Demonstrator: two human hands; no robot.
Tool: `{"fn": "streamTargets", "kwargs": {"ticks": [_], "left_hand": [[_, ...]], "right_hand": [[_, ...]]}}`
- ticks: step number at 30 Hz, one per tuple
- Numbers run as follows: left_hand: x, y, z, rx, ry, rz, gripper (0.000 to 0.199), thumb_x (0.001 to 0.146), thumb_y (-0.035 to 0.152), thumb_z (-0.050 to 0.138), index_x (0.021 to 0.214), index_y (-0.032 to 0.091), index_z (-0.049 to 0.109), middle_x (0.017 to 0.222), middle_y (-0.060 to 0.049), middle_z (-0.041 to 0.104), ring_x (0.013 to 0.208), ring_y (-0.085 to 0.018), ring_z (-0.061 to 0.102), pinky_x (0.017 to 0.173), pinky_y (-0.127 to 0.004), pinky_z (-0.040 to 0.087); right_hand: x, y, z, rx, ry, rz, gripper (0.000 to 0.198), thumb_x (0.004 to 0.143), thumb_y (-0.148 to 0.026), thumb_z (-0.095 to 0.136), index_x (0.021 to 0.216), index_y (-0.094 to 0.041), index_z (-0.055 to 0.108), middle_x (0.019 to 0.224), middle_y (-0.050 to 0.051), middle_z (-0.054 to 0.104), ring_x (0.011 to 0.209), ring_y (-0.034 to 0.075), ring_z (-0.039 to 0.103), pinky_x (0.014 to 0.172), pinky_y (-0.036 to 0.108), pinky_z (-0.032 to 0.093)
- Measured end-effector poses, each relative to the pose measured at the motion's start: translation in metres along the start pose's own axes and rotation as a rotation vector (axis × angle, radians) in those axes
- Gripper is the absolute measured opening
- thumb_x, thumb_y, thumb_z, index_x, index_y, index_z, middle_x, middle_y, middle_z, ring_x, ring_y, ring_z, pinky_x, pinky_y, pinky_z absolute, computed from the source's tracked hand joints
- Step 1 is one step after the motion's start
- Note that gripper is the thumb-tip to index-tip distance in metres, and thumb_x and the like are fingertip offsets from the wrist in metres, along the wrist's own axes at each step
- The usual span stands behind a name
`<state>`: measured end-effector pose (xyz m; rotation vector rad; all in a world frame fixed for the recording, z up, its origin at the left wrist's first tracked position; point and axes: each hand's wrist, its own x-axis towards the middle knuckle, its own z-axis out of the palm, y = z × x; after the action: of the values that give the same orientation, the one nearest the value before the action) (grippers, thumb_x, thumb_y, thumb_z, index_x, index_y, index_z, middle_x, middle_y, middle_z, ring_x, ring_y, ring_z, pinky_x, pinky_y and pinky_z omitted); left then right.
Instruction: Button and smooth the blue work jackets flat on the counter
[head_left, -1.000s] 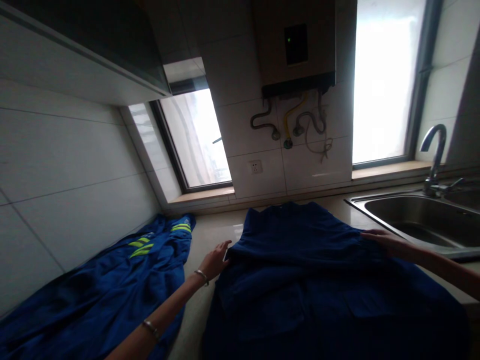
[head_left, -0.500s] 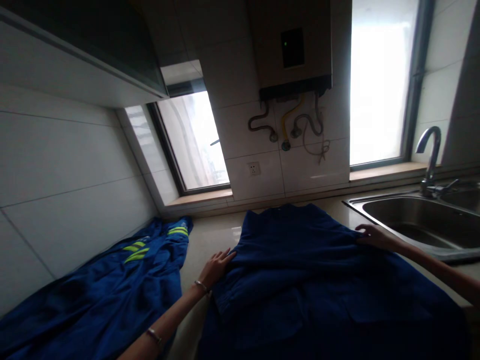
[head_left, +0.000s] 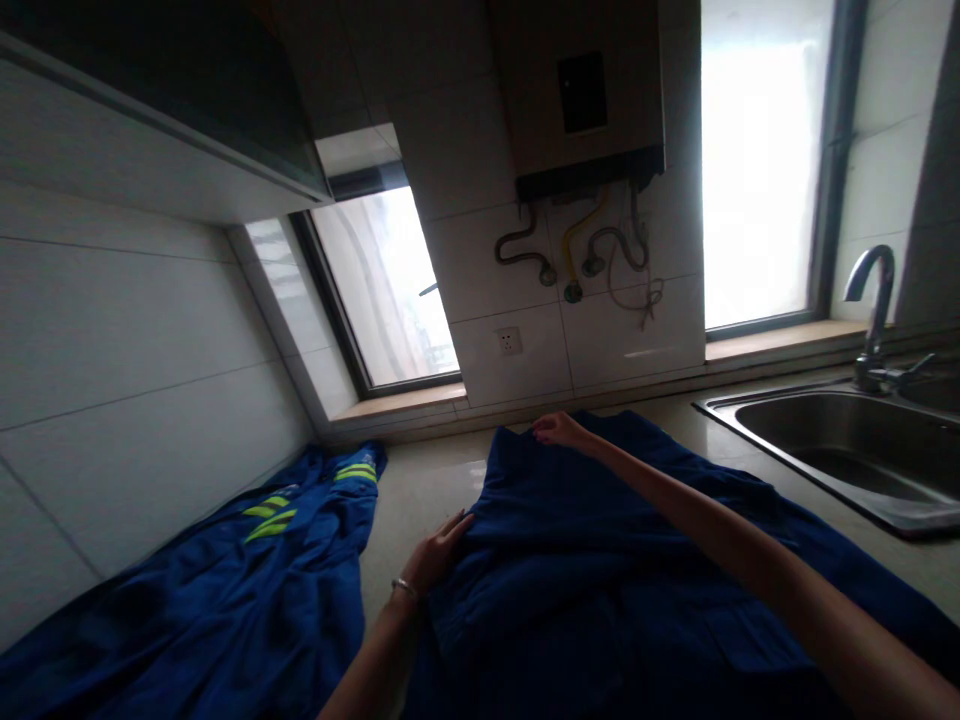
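The right fingers (head_left: 544, 430) touch the blue garment (head_left: 562, 545), grip unclear.

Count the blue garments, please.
2: one garment touched by the left hand and right hand; a striped garment left of it, along the tiled wall. More could hide underneath.

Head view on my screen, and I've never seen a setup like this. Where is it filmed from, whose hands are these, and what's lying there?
There is no machine here, just a person's two bare hands, seen by a camera worn on the head, looking forward and down. On the countertop lie a dark blue garment in front and a blue garment with yellow-green stripes to the left. The left hand touches the front garment's left edge. The right hand is at its top edge, perhaps pinching it; the grip is hard to confirm. A sink lies to the right.
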<state>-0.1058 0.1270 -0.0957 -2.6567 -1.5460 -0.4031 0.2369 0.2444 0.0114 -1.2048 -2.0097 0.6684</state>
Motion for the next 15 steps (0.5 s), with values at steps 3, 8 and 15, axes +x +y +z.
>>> {"fn": "streamTargets", "kwargs": {"ticks": [3,8,15], "left_hand": [[-0.001,0.004,-0.004,0.0,0.018,-0.07,0.056,0.083,0.009,0.04,0.137,0.025,0.036,0.133,-0.005,0.05,0.11,-0.018,0.056,0.095,-0.032,0.047],[-0.001,0.011,-0.013,0.031,0.047,-0.164,0.059,0.083,0.015,0.043,0.139,0.026,0.033,0.115,-0.006,0.062,0.101,-0.02,0.059,0.089,-0.034,0.048],[0.002,0.008,-0.012,0.062,0.016,-0.021,0.058,0.081,0.009,0.042,0.135,0.029,0.041,0.109,-0.004,0.063,0.102,-0.019,0.053,0.094,-0.035,0.045]], "right_hand": [[0.041,-0.014,0.03,0.001,0.009,-0.005,0.037,0.075,-0.01,0.052,0.11,-0.012,0.063,0.103,0.007,0.068,0.086,0.015,0.064,0.073,0.022,0.049],[0.095,-0.021,0.053,-0.106,0.056,0.034,0.033,0.078,-0.011,0.047,0.106,-0.01,0.065,0.107,0.01,0.066,0.098,0.019,0.06,0.085,0.026,0.044],[0.124,-0.01,0.08,-0.268,0.015,0.163,0.048,0.085,-0.045,0.046,0.102,-0.004,0.064,0.105,0.021,0.064,0.101,0.028,0.059,0.082,0.033,0.044]]}}
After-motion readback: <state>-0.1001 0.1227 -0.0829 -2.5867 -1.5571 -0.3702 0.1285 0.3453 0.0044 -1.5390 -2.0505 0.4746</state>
